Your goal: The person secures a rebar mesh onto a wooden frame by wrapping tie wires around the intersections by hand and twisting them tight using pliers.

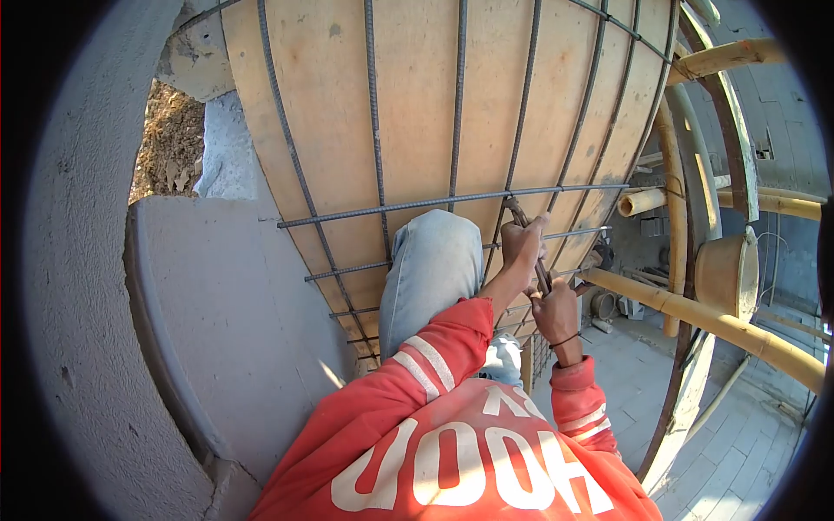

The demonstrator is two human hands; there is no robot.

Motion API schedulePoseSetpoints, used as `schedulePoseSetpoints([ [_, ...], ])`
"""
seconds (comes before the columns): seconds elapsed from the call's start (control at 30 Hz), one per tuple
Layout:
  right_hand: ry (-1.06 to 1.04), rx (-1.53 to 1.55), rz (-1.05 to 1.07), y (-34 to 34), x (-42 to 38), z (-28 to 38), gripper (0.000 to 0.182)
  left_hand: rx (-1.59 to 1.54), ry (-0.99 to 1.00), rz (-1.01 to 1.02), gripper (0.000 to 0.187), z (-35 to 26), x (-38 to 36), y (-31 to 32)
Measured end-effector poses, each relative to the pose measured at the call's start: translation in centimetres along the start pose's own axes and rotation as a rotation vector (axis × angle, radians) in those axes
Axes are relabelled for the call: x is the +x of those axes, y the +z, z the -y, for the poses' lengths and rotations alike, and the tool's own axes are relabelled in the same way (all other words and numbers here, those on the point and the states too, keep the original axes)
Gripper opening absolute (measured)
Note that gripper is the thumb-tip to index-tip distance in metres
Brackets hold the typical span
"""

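A pair of pincers (543, 276) is gripped by both my hands over the rebar grid. My left hand (523, 245) is closed round it near its head, which meets a crossing of a horizontal rebar (400, 207) and a lengthwise rebar (525, 108). Lower down, my right hand (557, 314) is closed on the handles and wears a thin dark band at the wrist. Any tie wire at the jaws is too small to make out. My bent knee (432, 252) in pale jeans rests close to the left of the hands, over the grid.
Plywood (417, 87) lies beneath the rebar. A grey concrete wall (95, 304) and ledge (234, 286) border the left. To the right stand bamboo poles (712, 323), timber uprights (737, 130) and a hanging pan-like container (728, 273), above a lower tiled floor (738, 451).
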State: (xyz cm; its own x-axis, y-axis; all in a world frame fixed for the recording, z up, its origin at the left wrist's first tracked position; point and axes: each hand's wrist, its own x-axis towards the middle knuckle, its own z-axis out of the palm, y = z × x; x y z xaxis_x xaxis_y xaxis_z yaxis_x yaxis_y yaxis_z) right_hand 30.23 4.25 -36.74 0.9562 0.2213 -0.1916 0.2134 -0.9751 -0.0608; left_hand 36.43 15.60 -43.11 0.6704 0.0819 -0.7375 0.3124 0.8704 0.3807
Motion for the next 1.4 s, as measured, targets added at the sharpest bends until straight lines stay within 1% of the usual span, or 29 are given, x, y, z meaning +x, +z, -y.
schedulePoseSetpoints([
  [0.07, -0.032, 0.567, 0.484, -0.4, 1.7, -1.5, 0.032, -0.041, -0.011, 0.134, 0.031, 0.2, -0.1, -0.7],
  [0.1, 0.104, 0.729, 0.659, -0.7, 2.0, -2.1, 0.026, -0.039, -0.020, 0.160, 0.025, -0.4, -0.6, -0.8],
  [0.13, 0.099, 0.729, 0.661, -1.4, 2.6, -2.4, 0.026, -0.040, -0.016, 0.157, 0.025, -1.1, -1.0, -0.8],
  [0.2, 0.443, 1.513, 1.201, -3.0, 3.4, -3.1, 0.020, -0.190, -0.107, 0.278, 0.027, -2.0, -2.0, -0.6],
  [0.23, 0.477, 1.664, 1.338, -2.7, 3.8, -3.6, 0.019, -0.271, -0.156, 0.285, 0.033, -2.4, -2.3, -0.3],
  [0.33, 0.425, 1.483, 1.295, -2.7, 4.6, -3.8, 0.014, -0.311, -0.164, 0.383, 0.043, -1.9, -1.1, -0.7],
  [0.37, 0.406, 1.212, 1.154, -3.2, 4.6, -3.7, 0.021, -0.314, -0.160, 0.383, 0.043, -1.5, -0.9, -0.6],
  [0.4, 0.396, 1.208, 1.156, -3.7, 4.5, -2.6, 0.021, -0.264, -0.116, 0.333, 0.048, -1.6, -0.9, -0.3],
  [0.47, 0.111, 0.127, 0.497, -4.1, 2.2, 0.0, 0.046, -0.216, -0.084, 0.276, 0.054, -1.5, -1.3, 0.1],
  [0.5, -0.063, -0.034, 0.098, -1.5, -0.7, -0.1, 0.066, -0.178, -0.052, 0.202, 0.055, -1.5, -1.4, 0.5],
  [0.53, -0.066, -0.038, 0.099, 0.2, -1.5, 0.2, 0.066, -0.138, -0.019, 0.131, 0.057, -1.6, -1.4, 0.8],
  [0.6, -0.170, -0.159, -0.253, 2.6, -2.1, 0.8, 0.069, -0.082, -0.022, 0.065, 0.056, -0.8, -0.4, 0.7],
  [0.63, 0.068, -0.030, 0.060, 3.1, -1.7, 1.2, 0.062, 0.051, 0.042, -0.016, 0.054, 0.1, 0.4, 0.2],
  [0.67, 0.072, -0.029, 0.060, 4.2, -1.9, 0.2, 0.062, 0.185, 0.112, -0.094, 0.053, 0.9, 1.1, -0.1],
  [0.73, -0.234, -0.054, 0.143, 6.1, -0.9, -1.3, 0.050, 0.219, 0.161, -0.091, 0.049, -0.1, 0.9, -0.6],
  [0.77, -0.265, 0.514, -0.001, 6.6, -0.6, -1.6, 0.035, 0.194, 0.089, -0.046, 0.046, -0.9, 0.2, -0.7],
  [0.8, -0.257, 0.522, 0.002, 5.5, 0.0, -2.4, 0.035, 0.172, 0.010, -0.001, 0.043, -1.7, -0.9, -0.7],
  [0.87, 0.434, 1.832, 1.287, 1.1, 1.6, -4.3, 0.026, 0.152, 0.042, 0.029, 0.037, -2.4, -2.3, -0.2],
  [0.93, 0.466, 1.941, 1.337, 0.2, 1.8, -4.3, 0.029, -0.063, 0.031, 0.028, 0.034, -2.4, -2.5, 0.5],
  [1.0, 0.270, 2.100, 1.479, 2.9, 2.1, -5.3, 0.041, -0.039, 0.055, 0.048, 0.032, -1.6, -1.9, 0.1],
  [1.03, 0.289, 2.100, 1.417, 4.4, 2.0, -5.7, 0.049, 0.068, 0.071, -0.005, 0.032, -1.3, -1.4, 0.1],
  [1.07, 0.478, 2.048, 1.259, 6.3, 1.6, -6.0, 0.056, 0.173, 0.087, -0.062, 0.032, -0.9, -0.8, 0.0],
  [1.13, 0.491, 1.717, 0.946, 7.9, 0.9, -5.1, 0.057, 0.365, 0.095, -0.183, 0.033, 0.2, 0.8, -0.4],
  [1.17, 0.492, 1.731, 0.935, 8.1, 0.4, -5.2, 0.057, 0.498, 0.267, -0.219, 0.034, 0.8, 1.1, -0.6],
  [1.2, 0.317, 1.835, 0.840, 8.1, -0.1, -5.2, 0.057, 0.631, 0.440, -0.247, 0.036, 0.9, 0.9, -0.5],
  [1.23, 0.134, 1.926, 0.735, 8.1, -0.4, -5.2, 0.059, 0.645, 0.445, -0.232, 0.036, 1.0, 0.9, -0.2],
  [1.3, 0.135, 2.001, 0.687, 7.3, -1.2, -4.9, 0.059, 0.320, 0.118, 0.182, 0.037, 1.0, 0.4, 0.3],
  [1.33, 0.142, 2.066, 0.655, 6.7, -1.9, -4.5, 0.059, 0.349, 0.110, 0.194, 0.037, 0.6, -0.5, 0.9],
  [1.4, 0.083, 2.088, 0.651, 6.1, -2.3, -4.6, 0.058, 0.514, 0.188, 0.476, 0.037, 0.3, -2.2, 2.3],
])
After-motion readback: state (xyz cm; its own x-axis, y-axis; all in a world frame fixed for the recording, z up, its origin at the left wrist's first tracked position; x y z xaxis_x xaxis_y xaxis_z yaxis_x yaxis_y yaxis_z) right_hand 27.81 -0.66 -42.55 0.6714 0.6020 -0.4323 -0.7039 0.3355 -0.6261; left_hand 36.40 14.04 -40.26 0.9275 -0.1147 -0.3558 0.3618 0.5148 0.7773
